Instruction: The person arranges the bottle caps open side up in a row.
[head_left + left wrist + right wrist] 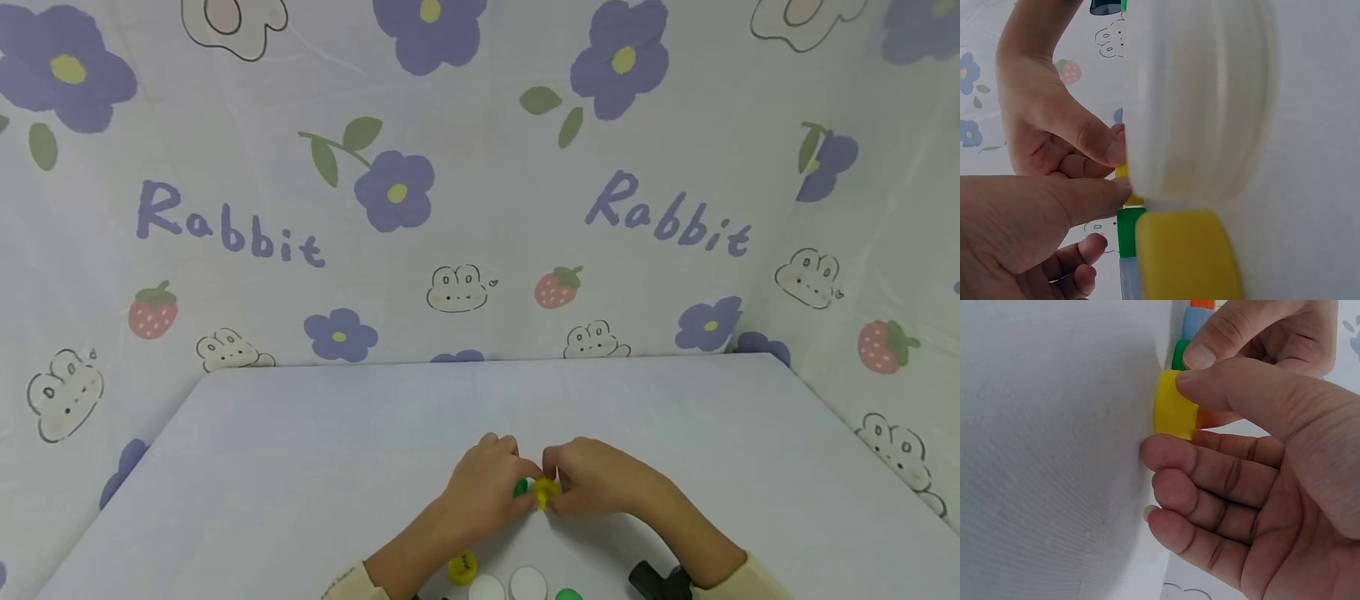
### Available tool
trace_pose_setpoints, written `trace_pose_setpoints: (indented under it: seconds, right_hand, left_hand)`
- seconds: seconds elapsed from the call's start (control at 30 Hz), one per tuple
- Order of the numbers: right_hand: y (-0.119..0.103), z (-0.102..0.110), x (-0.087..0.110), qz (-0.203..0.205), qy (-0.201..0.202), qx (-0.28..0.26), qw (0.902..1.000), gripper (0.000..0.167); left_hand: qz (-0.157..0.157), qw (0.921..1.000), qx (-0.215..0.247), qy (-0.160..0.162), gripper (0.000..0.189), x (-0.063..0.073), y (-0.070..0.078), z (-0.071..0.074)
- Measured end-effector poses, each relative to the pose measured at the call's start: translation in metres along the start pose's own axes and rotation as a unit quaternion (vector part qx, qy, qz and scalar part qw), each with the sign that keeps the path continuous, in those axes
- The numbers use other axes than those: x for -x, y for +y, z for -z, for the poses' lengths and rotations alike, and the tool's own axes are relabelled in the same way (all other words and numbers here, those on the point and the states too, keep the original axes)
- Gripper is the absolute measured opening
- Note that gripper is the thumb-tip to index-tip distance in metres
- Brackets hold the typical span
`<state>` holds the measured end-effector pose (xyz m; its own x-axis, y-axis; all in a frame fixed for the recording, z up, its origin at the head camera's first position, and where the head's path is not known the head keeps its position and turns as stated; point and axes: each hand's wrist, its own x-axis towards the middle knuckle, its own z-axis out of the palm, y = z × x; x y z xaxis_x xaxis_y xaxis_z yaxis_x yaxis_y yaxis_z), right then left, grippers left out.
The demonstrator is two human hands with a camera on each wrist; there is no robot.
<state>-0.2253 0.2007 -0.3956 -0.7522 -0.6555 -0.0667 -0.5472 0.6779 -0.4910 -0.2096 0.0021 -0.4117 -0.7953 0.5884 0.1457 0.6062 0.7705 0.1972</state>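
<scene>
Head view: toward the near side of the tabletop [300, 467], well in from its far edge, the left hand [483, 492] and right hand [603, 477] meet, wrists angled inward. Each pinches the yellow piece [545, 493] between thumb and curled fingers. A green piece [1179, 355] sits just left of it. Nearer lie a yellow disc [462, 568] and two white discs [528, 584]; whether any is a container cannot be told.

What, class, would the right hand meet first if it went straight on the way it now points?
First, the yellow cap that the right hand is touching; just beyond it, the left hand seems next, though depth there is unclear.
</scene>
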Motion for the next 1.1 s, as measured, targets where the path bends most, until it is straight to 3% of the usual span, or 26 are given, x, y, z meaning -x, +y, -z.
trace_pose_setpoints:
  seconds: [0.43,0.83,1.1]
  right_hand:
    - [-0.001,-0.004,-0.003,-0.018,0.019,-0.005,0.9996,0.021]
    - [-0.001,-0.004,-0.001,-0.005,0.017,-0.008,0.9998,0.022]
    - [-0.012,0.012,0.013,-0.100,-0.031,0.008,0.9945,0.046]
  left_hand:
    - [0.010,0.9998,-0.015,-0.003,0.029,-0.001,-0.001,0.002]
    - [0.018,0.9997,-0.009,-0.013,0.032,0.001,-0.001,0.002]
    - [0.042,0.9980,-0.030,-0.037,0.036,0.004,0.000,0.007]
